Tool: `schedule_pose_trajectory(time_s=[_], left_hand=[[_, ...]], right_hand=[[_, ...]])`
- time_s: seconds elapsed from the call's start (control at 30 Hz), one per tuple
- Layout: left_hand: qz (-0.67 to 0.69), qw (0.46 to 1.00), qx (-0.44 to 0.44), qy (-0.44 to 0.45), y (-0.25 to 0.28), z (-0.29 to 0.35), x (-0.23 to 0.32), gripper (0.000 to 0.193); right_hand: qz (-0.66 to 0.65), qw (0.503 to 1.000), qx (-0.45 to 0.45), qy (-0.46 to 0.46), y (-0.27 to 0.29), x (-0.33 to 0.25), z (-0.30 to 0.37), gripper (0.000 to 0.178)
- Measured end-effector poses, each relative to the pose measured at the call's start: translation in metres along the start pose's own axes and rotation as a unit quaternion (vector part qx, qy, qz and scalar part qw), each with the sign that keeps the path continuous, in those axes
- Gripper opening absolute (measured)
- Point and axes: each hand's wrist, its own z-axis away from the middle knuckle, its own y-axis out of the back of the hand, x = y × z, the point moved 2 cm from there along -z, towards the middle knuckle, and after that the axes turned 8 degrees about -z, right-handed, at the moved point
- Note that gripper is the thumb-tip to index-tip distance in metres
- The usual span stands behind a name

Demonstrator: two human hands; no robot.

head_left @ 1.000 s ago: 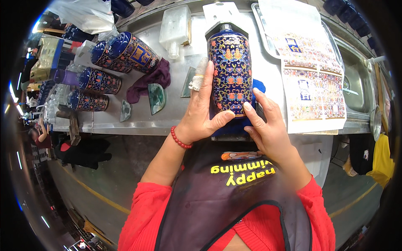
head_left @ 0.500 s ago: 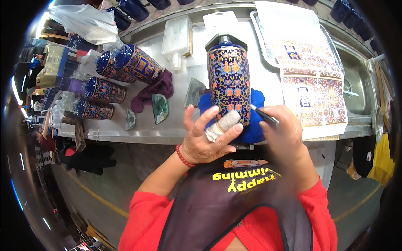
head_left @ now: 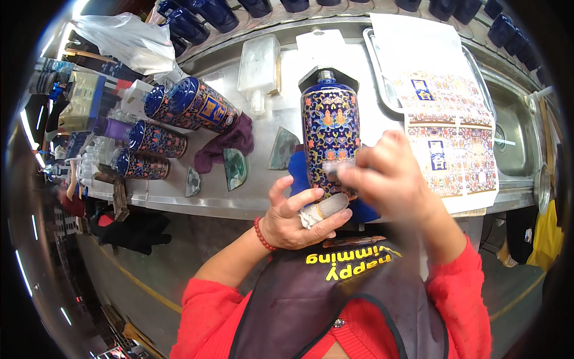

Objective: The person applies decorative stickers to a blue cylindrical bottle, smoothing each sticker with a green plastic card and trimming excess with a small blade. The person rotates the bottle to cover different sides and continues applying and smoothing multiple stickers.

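A dark blue bottle (head_left: 332, 122) with a dense orange and gold floral pattern lies with its neck pointing away from me, on a dark stand (head_left: 351, 79) and a blue cloth (head_left: 299, 170). At its base end is my left hand (head_left: 299, 218), fingers apart, one wearing a grey-white cloth finger cover (head_left: 329, 206) that overlaps the bottle's lower edge. My right hand (head_left: 388, 173) is blurred over the bottle's lower right side. It is closed on a slim pen-shaped tool, whose pale, smeared end (head_left: 332, 168) shows against the pattern.
Printed pattern sheets (head_left: 448, 161) lie over a metal tray (head_left: 382, 84) at right, beside a sink (head_left: 511, 143). To the left are several decorated bottles (head_left: 206, 107), a purple cloth (head_left: 215, 149), green scraper-like pieces (head_left: 235, 167) and a clear glass bottle (head_left: 258, 66). Blue bottles (head_left: 218, 15) line the back.
My right hand has moved up and left over the bottle with the pen-shaped tool, and it is now blurred. My left hand stays at the base. The whole view has shifted slightly.
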Motion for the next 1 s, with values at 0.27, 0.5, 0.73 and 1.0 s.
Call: schedule_pose_trajectory(time_s=[0.27,0.5,0.73,1.0], left_hand=[[-0.055,0.994,-0.062,0.078,0.001,-0.033,-0.026,0.056],[-0.078,0.995,-0.051,0.042,0.003,-0.042,-0.032,0.053],[-0.084,0.995,-0.04,0.045,0.004,-0.044,-0.035,0.05],[-0.095,0.995,-0.026,0.033,0.004,-0.046,-0.035,0.048]], right_hand=[[-0.117,0.947,0.095,-0.285,0.007,0.006,0.043,0.019],[-0.111,0.944,0.104,-0.292,0.007,0.001,0.044,0.022],[-0.113,0.947,0.11,-0.281,0.005,0.003,0.047,0.023],[-0.126,0.946,0.119,-0.274,0.002,0.003,0.042,0.022]])
